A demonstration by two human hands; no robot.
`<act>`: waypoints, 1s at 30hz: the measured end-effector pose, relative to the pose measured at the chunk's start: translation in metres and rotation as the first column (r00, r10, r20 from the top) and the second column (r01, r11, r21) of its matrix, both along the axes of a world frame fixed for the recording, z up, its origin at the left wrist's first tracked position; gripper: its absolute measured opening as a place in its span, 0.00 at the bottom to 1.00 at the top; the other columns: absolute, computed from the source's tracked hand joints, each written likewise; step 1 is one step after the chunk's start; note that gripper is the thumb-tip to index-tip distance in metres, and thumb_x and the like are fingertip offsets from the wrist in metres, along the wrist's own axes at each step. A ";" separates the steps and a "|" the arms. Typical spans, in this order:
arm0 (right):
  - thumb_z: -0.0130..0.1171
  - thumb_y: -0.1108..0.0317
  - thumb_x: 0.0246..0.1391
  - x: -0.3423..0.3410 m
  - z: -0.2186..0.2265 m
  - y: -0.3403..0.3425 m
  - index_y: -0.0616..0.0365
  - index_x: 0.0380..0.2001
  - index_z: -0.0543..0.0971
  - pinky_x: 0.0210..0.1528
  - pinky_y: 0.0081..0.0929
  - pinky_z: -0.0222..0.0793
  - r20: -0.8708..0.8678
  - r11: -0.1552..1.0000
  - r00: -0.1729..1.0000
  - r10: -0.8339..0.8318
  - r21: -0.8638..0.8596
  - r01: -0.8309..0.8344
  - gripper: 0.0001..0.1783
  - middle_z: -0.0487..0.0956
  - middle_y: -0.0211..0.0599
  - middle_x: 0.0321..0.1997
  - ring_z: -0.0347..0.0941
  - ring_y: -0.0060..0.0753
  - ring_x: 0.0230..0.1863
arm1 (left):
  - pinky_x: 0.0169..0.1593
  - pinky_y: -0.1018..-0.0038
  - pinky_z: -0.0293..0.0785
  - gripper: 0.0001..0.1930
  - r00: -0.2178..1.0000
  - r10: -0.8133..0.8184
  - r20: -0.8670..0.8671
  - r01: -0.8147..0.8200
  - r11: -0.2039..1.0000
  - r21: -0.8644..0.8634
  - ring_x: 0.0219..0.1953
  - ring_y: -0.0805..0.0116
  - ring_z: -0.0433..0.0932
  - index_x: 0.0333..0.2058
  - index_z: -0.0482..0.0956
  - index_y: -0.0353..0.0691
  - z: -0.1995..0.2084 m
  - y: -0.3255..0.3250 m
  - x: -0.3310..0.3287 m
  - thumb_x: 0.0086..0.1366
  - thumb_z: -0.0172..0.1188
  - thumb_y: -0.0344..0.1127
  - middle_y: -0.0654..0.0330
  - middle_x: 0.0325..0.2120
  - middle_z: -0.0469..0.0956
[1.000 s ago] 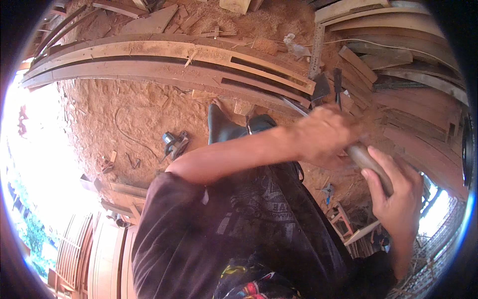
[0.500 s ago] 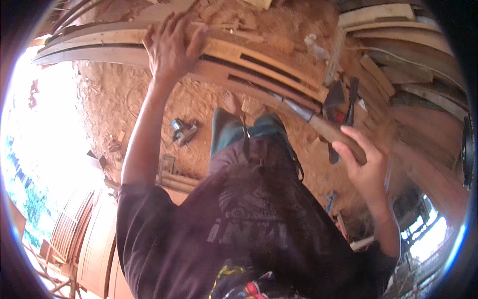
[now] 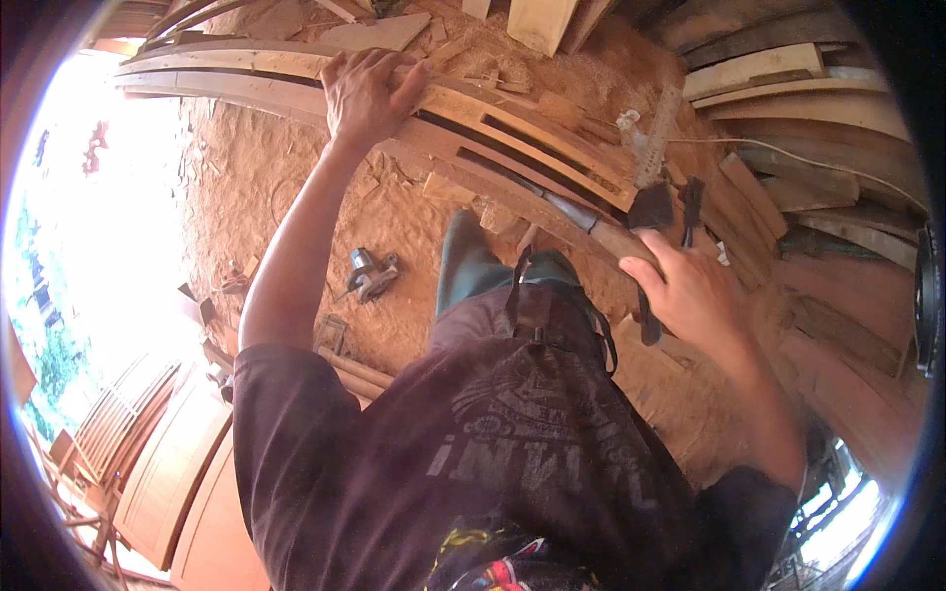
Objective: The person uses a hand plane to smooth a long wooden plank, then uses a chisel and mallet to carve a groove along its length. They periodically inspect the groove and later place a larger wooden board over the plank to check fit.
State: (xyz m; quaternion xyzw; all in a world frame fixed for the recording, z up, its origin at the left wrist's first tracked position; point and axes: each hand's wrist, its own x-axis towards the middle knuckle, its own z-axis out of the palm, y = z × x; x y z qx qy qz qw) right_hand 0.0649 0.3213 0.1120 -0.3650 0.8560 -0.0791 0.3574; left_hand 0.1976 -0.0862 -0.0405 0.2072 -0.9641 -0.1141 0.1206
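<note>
Two long wooden beams lie side by side across the far part of the view. Long slots are cut in the far beam [image 3: 448,101] and the near beam [image 3: 424,156]. My left hand [image 3: 370,98] is closed over the beams, its fingers curled toward the far edge. In my right hand [image 3: 690,291] is a chisel [image 3: 569,211], gripped by its wooden handle. Its metal end slants left into or against the near beam's slot; the tip is hard to make out. Beside my right hand, a dark flat-bladed piece [image 3: 650,207] stands at the beams' right end.
A power tool [image 3: 370,275] rests on the shaving-covered ground, left of my legs. Stacked planks [image 3: 798,103] fill the far right. Wooden panels [image 3: 158,463] stand at the lower left. Offcuts [image 3: 542,22] lie beyond the beams.
My right hand and the chisel have moved left and slightly up, the chisel's end nearer the slot. My left hand's fingers, stretched before, are now curled over the beams. The view has shifted.
</note>
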 end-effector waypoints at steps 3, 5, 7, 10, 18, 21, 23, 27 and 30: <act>0.59 0.47 0.72 0.003 -0.025 -0.032 0.60 0.55 0.83 0.45 0.52 0.79 0.026 0.993 0.994 0.110 -0.042 -0.108 0.26 0.88 0.56 0.43 0.85 0.64 0.42 | 0.75 0.49 0.51 0.26 1.000 -0.018 -0.013 0.018 0.999 -0.037 0.64 0.59 0.78 0.47 0.90 0.49 -0.008 -0.004 -0.001 0.75 0.55 0.62 0.59 0.48 0.88; 0.62 0.53 0.73 -0.004 -0.034 -0.047 0.63 0.59 0.81 0.41 0.43 0.78 0.148 0.995 0.987 0.061 -0.081 -0.049 0.24 0.88 0.52 0.43 0.86 0.55 0.37 | 0.76 0.49 0.51 0.26 1.000 -0.019 0.002 0.019 1.000 0.016 0.64 0.59 0.78 0.47 0.90 0.48 -0.006 -0.006 0.003 0.75 0.55 0.63 0.59 0.48 0.88; 0.60 0.54 0.75 -0.006 -0.021 -0.025 0.63 0.62 0.80 0.38 0.39 0.75 0.167 0.944 0.985 0.051 -0.331 0.007 0.24 0.86 0.44 0.40 0.82 0.41 0.33 | 0.73 0.48 0.54 0.27 1.000 -0.019 -0.020 0.019 1.000 0.022 0.62 0.57 0.78 0.47 0.90 0.46 -0.006 -0.008 0.000 0.75 0.55 0.63 0.58 0.48 0.88; 0.61 0.55 0.76 -0.002 0.032 -0.019 0.61 0.65 0.80 0.34 0.27 0.71 0.301 0.902 0.926 -0.228 -0.292 0.317 0.25 0.80 0.29 0.34 0.73 0.19 0.31 | 0.69 0.49 0.59 0.27 1.000 -0.001 -0.024 0.000 1.000 -0.027 0.60 0.53 0.79 0.48 0.89 0.44 -0.018 -0.007 0.005 0.75 0.57 0.63 0.56 0.48 0.87; 0.64 0.52 0.71 -0.027 0.039 0.033 0.58 0.57 0.82 0.43 0.49 0.76 -0.144 1.000 0.990 -0.003 -0.002 0.003 0.22 0.85 0.57 0.39 0.83 0.65 0.39 | 0.75 0.51 0.52 0.33 0.999 0.009 0.035 -0.011 0.998 0.064 0.64 0.52 0.78 0.51 0.90 0.43 -0.004 -0.008 0.001 0.76 0.53 0.68 0.49 0.53 0.87; 0.64 0.51 0.72 -0.032 0.034 0.032 0.59 0.56 0.80 0.42 0.52 0.76 -0.199 0.998 0.979 0.050 0.051 -0.040 0.23 0.85 0.58 0.38 0.83 0.66 0.41 | 0.74 0.53 0.53 0.29 1.000 0.006 0.002 -0.006 1.000 0.002 0.62 0.55 0.80 0.46 0.91 0.43 -0.010 -0.012 0.004 0.74 0.57 0.64 0.52 0.51 0.88; 0.63 0.50 0.72 -0.041 0.041 0.005 0.60 0.56 0.79 0.42 0.54 0.75 -0.130 0.980 0.989 0.074 0.195 -0.048 0.24 0.84 0.58 0.37 0.83 0.68 0.41 | 0.74 0.54 0.55 0.26 1.000 0.011 -0.014 -0.011 1.000 -0.014 0.59 0.57 0.81 0.43 0.91 0.42 -0.006 -0.009 0.005 0.73 0.60 0.60 0.54 0.48 0.89; 0.59 0.47 0.74 -0.039 0.011 -0.020 0.60 0.53 0.75 0.40 0.58 0.75 -0.132 0.966 0.988 0.082 0.256 -0.046 0.25 0.84 0.59 0.33 0.82 0.71 0.40 | 0.73 0.52 0.58 0.22 1.000 -0.005 0.016 0.005 1.000 0.004 0.56 0.54 0.83 0.43 0.90 0.41 0.006 -0.004 -0.002 0.75 0.60 0.55 0.55 0.45 0.88; 0.57 0.45 0.75 -0.046 0.000 -0.029 0.59 0.51 0.73 0.40 0.59 0.75 -0.003 0.966 1.000 0.017 0.259 -0.016 0.25 0.83 0.60 0.31 0.83 0.71 0.39 | 0.72 0.52 0.58 0.21 0.999 0.016 0.033 -0.017 1.000 0.026 0.55 0.54 0.83 0.42 0.90 0.41 0.007 -0.002 -0.003 0.75 0.61 0.54 0.56 0.44 0.89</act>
